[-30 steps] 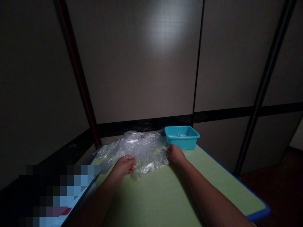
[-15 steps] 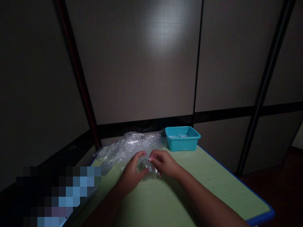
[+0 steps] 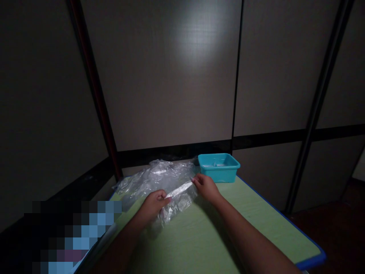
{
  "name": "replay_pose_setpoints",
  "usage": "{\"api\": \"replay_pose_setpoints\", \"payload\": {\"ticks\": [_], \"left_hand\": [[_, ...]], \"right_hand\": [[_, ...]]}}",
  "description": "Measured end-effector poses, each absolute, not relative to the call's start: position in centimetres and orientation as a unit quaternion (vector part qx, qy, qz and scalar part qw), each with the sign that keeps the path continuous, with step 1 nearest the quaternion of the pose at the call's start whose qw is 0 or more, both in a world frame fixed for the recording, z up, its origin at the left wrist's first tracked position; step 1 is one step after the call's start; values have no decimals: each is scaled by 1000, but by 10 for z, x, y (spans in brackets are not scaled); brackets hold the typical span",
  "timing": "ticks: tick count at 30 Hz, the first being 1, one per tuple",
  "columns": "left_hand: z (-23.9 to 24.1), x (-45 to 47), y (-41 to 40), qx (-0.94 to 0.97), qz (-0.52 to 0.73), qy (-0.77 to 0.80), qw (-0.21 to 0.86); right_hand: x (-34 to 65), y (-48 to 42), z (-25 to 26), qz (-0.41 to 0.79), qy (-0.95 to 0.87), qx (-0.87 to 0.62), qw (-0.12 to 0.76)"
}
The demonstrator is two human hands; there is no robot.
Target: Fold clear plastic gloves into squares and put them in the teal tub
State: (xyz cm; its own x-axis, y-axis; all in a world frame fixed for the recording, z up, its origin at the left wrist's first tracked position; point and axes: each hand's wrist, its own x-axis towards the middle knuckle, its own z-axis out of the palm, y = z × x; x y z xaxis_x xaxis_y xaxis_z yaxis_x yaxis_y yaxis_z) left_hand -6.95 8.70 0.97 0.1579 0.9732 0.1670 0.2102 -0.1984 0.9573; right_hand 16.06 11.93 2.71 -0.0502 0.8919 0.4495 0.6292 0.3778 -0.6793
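Note:
Between my hands a clear plastic bag (image 3: 182,202) is stretched out, its shiny upper edge slanting up to the right. My left hand (image 3: 155,201) pinches that edge at its lower left end. The other end is pinched between the thumb and fingers of my right hand (image 3: 207,187). Below the edge the bag hangs crumpled over the green tabletop (image 3: 194,239). Just behind lies a heap of clear plastic bags (image 3: 154,175).
A turquoise plastic basket (image 3: 219,175) stands at the table's back right; something pale inside is hard to make out. Dark cabinet panels (image 3: 171,95) rise behind the table. A blue rim (image 3: 310,262) edges the tabletop. A pixelated patch covers the lower left.
My hands have moved apart, the right one up and right, the left one slightly left. The bunched bag between them is now pulled out along its edge.

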Motion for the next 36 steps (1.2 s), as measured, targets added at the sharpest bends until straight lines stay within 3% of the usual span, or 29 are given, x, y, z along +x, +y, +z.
{"api": "replay_pose_setpoints", "payload": {"ticks": [5, 10, 13, 19, 26, 32, 36], "left_hand": [[11, -75, 88, 592, 477, 473, 446], [27, -76, 79, 410, 536, 361, 644], [32, -78, 76, 347, 537, 357, 681], [26, -85, 83, 466, 478, 465, 582], [12, -90, 94, 541, 426, 554, 468], [12, -98, 101, 586, 428, 627, 282], [26, -85, 86, 671, 448, 579, 120]], "right_hand": [[163, 126, 17, 173, -695, -552, 427], [163, 129, 24, 237, -685, -525, 446], [165, 129, 28, 262, -676, -520, 452], [175, 138, 15, 251, -676, -572, 390], [184, 140, 7, 145, -690, -646, 292], [182, 132, 14, 128, -703, -662, 228], [178, 122, 23, 152, -716, -650, 206]]}}
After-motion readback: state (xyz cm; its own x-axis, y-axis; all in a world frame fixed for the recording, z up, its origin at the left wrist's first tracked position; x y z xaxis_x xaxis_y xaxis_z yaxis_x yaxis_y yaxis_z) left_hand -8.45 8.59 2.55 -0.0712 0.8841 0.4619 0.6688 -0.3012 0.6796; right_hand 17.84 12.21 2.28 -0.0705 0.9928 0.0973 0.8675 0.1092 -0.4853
